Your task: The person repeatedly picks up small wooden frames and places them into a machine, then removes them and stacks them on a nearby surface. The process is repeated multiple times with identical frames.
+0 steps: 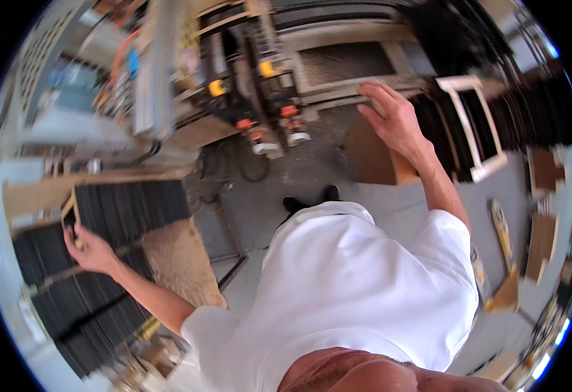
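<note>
A thin wooden frame piece point(70, 210), pale along its edge, stands tilted at the person's far left, on top of a broad stack of dark panels point(126, 206). The left hand point(88, 248) closes its fingers around the lower end of the piece, arm stretched out sideways over the stack. The dark panels lie in packed rows, running from beside a pale wooden board point(57, 189) at their upper edge down toward the lower left rim of the view.

The right hand point(390, 114) reaches forward and up, fingers spread and curled over the edge of a grey slab point(390, 83) on a machine bed; whether it grips or only rests there cannot be told. Just below that hand stands a brown box-shaped block point(372, 155) on the floor. To its right a white rectangular frame point(474, 124) leans among more dark panels.

The person wears a white short-sleeved shirt point(344, 281) and dark shoes point(312, 199), standing on a grey concrete floor point(286, 170) dusted with sawdust. A heap of sawdust point(178, 251) lies beside the left stack. Ahead, a woodworking machine point(260, 85) carries orange and yellow fittings, with black cables looped on the floor beneath it. Brown wooden offcuts point(540, 215) lie scattered at the right.
</note>
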The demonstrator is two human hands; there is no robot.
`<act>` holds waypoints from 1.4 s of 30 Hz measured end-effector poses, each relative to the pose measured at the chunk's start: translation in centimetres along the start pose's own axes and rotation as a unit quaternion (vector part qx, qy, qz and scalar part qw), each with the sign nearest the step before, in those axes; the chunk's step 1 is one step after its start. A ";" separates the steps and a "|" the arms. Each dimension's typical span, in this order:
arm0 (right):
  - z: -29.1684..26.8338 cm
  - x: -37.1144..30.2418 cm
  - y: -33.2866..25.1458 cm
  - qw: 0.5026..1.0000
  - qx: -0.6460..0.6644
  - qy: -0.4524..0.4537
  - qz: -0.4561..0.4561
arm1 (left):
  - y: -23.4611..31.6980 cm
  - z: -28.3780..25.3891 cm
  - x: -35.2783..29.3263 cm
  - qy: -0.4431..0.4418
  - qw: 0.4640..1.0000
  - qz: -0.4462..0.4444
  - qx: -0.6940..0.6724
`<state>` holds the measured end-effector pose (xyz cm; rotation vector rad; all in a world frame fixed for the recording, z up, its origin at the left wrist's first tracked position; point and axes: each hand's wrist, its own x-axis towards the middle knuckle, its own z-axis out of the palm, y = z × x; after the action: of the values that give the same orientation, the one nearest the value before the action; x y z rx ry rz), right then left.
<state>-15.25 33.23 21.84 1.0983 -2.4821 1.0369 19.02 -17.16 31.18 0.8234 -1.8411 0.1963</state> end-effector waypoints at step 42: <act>3.2 13.1 0.4 0.996 -0.091 0.002 0.021 | 29.5 53.5 -13.4 -0.297 0.333 -0.633 -0.632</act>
<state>-24.37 23.93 25.49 0.9925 -2.5471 0.8031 -37.16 -15.46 3.70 0.8113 -0.6848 -2.4857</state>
